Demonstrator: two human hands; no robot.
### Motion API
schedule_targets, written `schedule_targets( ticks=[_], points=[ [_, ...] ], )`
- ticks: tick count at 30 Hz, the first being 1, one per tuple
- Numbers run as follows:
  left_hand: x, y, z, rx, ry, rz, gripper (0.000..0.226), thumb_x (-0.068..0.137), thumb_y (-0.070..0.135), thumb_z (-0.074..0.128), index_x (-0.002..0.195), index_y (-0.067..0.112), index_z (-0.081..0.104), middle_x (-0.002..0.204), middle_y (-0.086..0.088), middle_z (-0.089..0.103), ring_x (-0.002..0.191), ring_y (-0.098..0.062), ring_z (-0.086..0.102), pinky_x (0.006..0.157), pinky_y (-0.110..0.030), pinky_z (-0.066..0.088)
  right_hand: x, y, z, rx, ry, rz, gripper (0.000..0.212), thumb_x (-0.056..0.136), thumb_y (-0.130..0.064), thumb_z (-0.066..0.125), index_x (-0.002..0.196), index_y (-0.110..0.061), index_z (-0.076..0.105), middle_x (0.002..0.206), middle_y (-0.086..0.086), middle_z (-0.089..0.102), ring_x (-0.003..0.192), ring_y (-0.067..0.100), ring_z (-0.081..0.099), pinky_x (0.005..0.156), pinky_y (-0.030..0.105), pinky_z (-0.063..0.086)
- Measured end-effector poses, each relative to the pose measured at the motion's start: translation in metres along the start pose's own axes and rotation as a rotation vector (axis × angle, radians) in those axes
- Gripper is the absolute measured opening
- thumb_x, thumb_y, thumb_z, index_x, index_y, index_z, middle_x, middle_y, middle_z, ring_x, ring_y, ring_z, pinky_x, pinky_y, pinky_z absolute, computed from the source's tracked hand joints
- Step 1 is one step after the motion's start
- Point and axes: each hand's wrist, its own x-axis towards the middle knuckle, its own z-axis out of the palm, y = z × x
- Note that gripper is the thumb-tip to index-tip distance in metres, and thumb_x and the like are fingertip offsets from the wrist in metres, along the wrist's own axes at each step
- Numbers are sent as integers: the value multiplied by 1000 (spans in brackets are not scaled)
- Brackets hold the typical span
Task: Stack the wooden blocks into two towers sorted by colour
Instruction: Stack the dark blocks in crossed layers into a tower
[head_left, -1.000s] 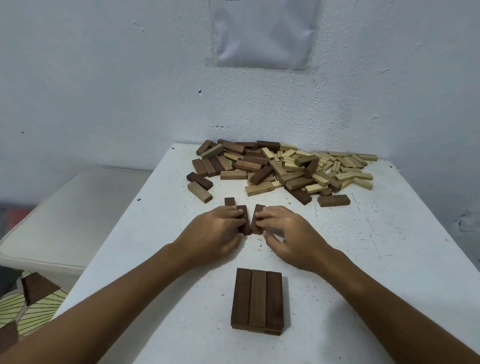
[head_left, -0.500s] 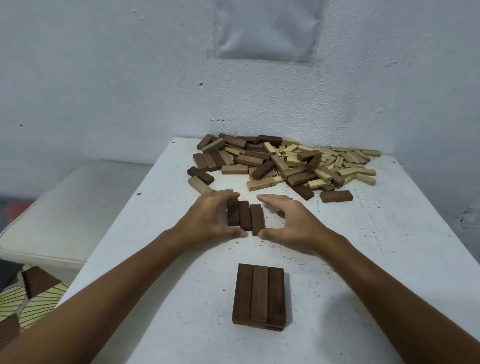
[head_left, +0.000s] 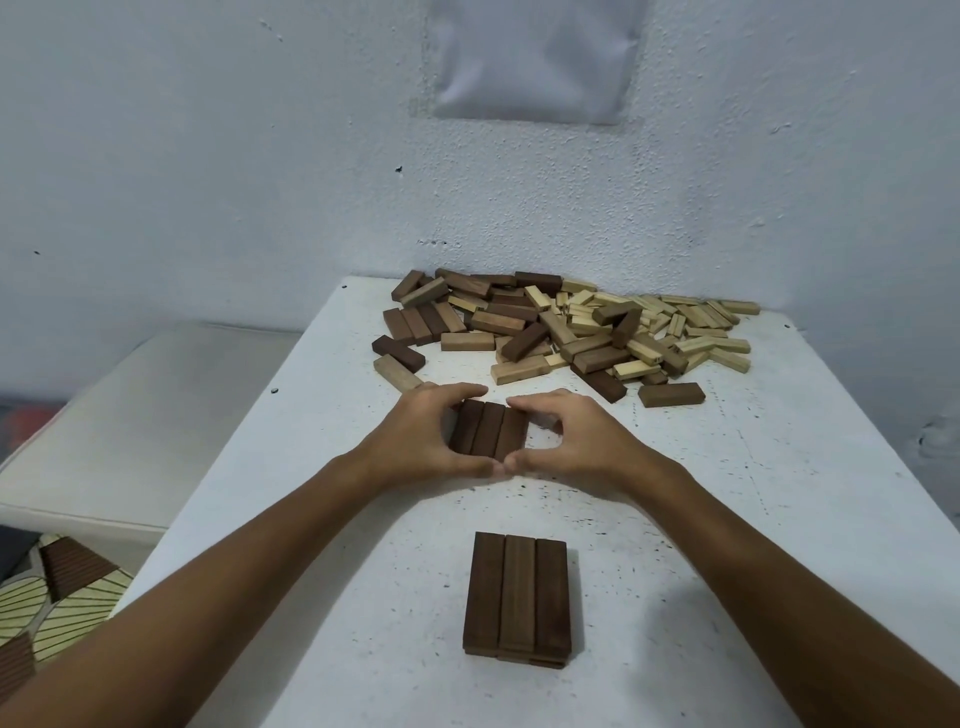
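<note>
Dark tower (head_left: 518, 597) near front edge of table (head_left: 779, 519): approx 2 layers only. Left hand (head_left: 415, 441) & right hand (head_left: 576, 441) clasp 3 dark blocks (head_left: 488, 428) mid-table. Light tower not begun; pile (head_left: 571, 327) at back edge remains.

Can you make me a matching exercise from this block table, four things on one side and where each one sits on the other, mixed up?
Things
1. started dark tower
2. three dark blocks
3. mixed pile
4. lone dark block

Places
A. far end of the table, by the wall
B. between left hand and right hand
C. nearest the camera
D. just right of the pile's near edge

Pairs: 1-C, 2-B, 3-A, 4-D
</note>
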Motion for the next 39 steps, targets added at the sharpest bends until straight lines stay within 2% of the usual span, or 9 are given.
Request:
schedule_targets(
  ticks=[2,6,11,18,24,26,30,34,39],
  points=[
    [-2,6,5,-5,7,14,108,51,79,69,142,26,47,137,3,55,126,-13,47,103,-35,44,2,2,0,20,47,-9,58,87,-16,72,141,-22,51,130,-10,58,96,-13,53,81,14,40],
    [-2,16,19,-2,49,22,107,54,71,74,145,27,39,145,4,45,131,-16,42,106,-45,42,5,4,3,-24,154,-21,51,88,-2,65,133,-24,58,104,-8,65,92,6,58,76,25,47],
    [8,17,11,-14,-21,25,105,62,35,78,152,29,25,146,6,40,121,-11,48,103,-45,45,-3,5,3,-24,238,11,43,82,-11,77,122,-19,65,90,-1,66,77,9,61,65,13,46],
    [26,20,2,-18,-234,121,108,63,20,70,155,33,15,149,-2,42,135,-16,41,106,-38,44,-14,3,14,-129,339,17,32,77,-26,83,104,-11,73,82,-4,64,72,10,57,72,36,54],
    [14,14,11,-184,-90,178,84,72,27,63,150,33,31,142,-1,51,127,-6,49,102,-26,45,-15,-2,15,-18,421,50,33,88,-27,71,116,-10,68,103,-1,65,90,10,58,73,18,46],
    [4,19,17,-414,59,94,69,81,23,55,148,26,37,144,2,49,122,12,46,96,-9,38,-12,-6,16,195,442,121,38,96,-29,60,131,-11,60,123,-1,62,108,7,56,84,14,43],
    [-8,31,28,-804,209,-65,59,88,40,38,147,34,33,151,12,37,124,22,33,93,0,31,-2,-13,25,672,394,178,58,101,-46,40,150,-15,37,153,-1,40,136,5,37,115,27,27],
    [-3,38,32,-955,279,-109,67,88,53,29,152,33,23,159,8,25,142,3,23,100,-3,24,5,-23,34,832,351,150,92,79,-66,27,156,-16,17,163,-2,17,149,9,15,122,31,11],
    [5,39,35,-996,294,-139,65,94,57,26,154,33,17,163,6,16,148,-4,13,104,-9,21,17,-29,42,899,358,126,74,94,-58,22,156,-17,14,163,-5,14,148,4,12,112,18,14]
  ],
)
